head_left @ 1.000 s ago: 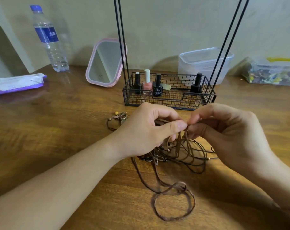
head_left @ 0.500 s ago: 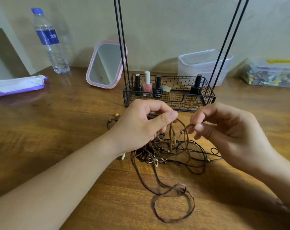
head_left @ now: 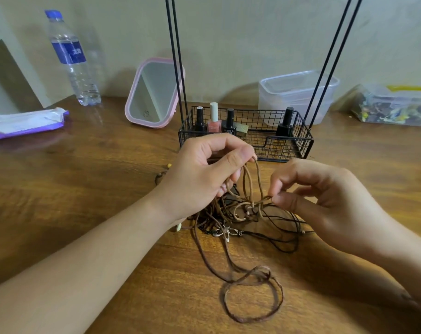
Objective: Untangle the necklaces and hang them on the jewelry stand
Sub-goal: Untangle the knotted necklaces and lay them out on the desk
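Nearest me, toward the table's [head_left: 84, 189] front edge, a dark brown cord [head_left: 253, 295] lies in a closed loop on the wood, its two strands running up into the tangle [head_left: 240, 220] of necklaces at the middle of the table. That tangle mixes tan cords, thin black cords [head_left: 284, 239] spreading to the right, and a small metal pendant [head_left: 225, 231] lying on the wood at its near side. My left hand [head_left: 202, 179] is lifted above the tangle, thumb and forefinger pinching the tops of several tan loops [head_left: 250, 179] that hang down from it. My right hand [head_left: 325, 201] sits just beside it to the right, fingertips pinching a tan strand beside a knot [head_left: 253, 203] in the same tan cord. Behind the left hand a couple of beads [head_left: 169, 165] peek out on the wood. Just beyond the hands stands the stand [head_left: 245, 138], a black wire basket with thin black rods [head_left: 177, 56] rising out of frame; none of the necklaces is on it. In the basket stand nail polish bottles [head_left: 214, 120], three at the left and one at the right. Past it, a pink mirror [head_left: 154, 92] leans to the left and a clear tub [head_left: 298, 92] sits behind the basket. At the table's back left stand a water bottle [head_left: 72, 59] and a wipes pack [head_left: 26, 121]; at the back right, a clear bag [head_left: 395, 104] of small items.
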The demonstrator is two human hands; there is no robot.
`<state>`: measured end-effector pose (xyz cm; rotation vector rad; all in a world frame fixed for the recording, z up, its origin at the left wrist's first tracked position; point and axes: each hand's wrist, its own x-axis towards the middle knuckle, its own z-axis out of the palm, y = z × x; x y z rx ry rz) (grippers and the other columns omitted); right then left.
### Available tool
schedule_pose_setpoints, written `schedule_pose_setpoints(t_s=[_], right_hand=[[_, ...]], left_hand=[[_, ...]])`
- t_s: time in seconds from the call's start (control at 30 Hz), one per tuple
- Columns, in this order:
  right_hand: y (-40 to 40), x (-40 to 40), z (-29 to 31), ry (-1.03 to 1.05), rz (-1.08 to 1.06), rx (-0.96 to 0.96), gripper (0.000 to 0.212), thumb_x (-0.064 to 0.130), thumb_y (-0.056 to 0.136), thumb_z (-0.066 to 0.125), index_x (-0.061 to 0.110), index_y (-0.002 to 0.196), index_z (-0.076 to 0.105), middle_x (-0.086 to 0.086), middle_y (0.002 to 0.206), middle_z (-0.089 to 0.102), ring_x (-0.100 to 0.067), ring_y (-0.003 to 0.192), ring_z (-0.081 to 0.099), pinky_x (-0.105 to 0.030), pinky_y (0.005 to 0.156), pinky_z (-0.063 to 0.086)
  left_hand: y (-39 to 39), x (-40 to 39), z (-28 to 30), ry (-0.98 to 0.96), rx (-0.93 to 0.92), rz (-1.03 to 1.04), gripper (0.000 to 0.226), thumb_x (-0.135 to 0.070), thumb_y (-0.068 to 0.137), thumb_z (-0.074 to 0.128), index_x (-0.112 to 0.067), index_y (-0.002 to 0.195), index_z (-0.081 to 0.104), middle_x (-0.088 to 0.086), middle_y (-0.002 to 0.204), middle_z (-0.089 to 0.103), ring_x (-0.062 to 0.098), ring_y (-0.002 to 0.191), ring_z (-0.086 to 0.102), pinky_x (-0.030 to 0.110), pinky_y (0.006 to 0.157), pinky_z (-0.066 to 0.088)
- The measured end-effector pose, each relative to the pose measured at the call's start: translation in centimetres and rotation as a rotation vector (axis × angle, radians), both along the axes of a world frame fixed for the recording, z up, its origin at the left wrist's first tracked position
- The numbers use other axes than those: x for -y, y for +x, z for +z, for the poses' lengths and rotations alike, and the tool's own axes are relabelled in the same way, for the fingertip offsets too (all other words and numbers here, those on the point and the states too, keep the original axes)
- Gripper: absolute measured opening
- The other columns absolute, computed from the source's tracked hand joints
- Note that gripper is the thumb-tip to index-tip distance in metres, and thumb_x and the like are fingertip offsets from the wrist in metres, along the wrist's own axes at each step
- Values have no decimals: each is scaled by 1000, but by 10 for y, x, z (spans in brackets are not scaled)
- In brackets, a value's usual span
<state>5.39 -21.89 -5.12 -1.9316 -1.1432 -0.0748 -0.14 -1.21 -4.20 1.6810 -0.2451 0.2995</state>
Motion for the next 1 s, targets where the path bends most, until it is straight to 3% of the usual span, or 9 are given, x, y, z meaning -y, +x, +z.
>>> schedule_pose_setpoints(t_s=[0.23,0.33,0.63,0.73,0.8,0.9,1.0], right_hand=[[-2,1,1,-161,12,48,23,17,90,67,39,84,64,13,94,67,-13,88,64,-26,67,51],[-1,2,2,-197,-15,52,32,9,89,68,40,84,62,13,93,67,-12,85,63,-18,62,49],[6,8,-3,-219,11,62,27,4,95,56,30,87,53,6,92,64,-16,89,60,-20,69,46],[9,7,-3,-34,60,-62,20,7,97,53,24,88,54,1,90,66,-18,85,62,-25,68,50],[10,6,1,236,109,-221,8,17,95,59,20,88,57,-1,91,68,-20,87,66,-34,70,56],[11,7,10,588,124,-433,4,18,86,63,17,88,60,-4,91,70,-25,98,68,-35,78,58],[13,6,13,692,175,-600,7,14,80,62,16,86,60,-7,86,69,-28,96,69,-34,75,58]], left_hand=[[0,-4,4,-243,87,39,15,-29,88,59,-21,84,71,-6,59,52,9,49,43,16,43,36],[1,-11,11,-402,124,87,18,-27,89,57,-20,80,71,-6,58,51,6,48,44,16,41,35],[5,-31,21,-753,59,325,28,-38,98,54,-26,76,67,-13,59,51,-2,46,38,12,42,30],[9,-38,21,-853,34,411,23,-40,97,56,-26,80,66,-12,59,49,-1,45,37,12,42,30],[11,-40,19,-855,-18,442,23,-40,97,56,-25,81,65,-12,59,49,0,45,35,13,44,27],[13,-36,15,-758,-143,379,23,-40,97,56,-24,83,65,-12,60,49,2,49,33,15,47,27],[11,-28,11,-604,-178,278,21,-36,96,56,-22,85,67,-8,62,51,5,50,34,16,46,30]])
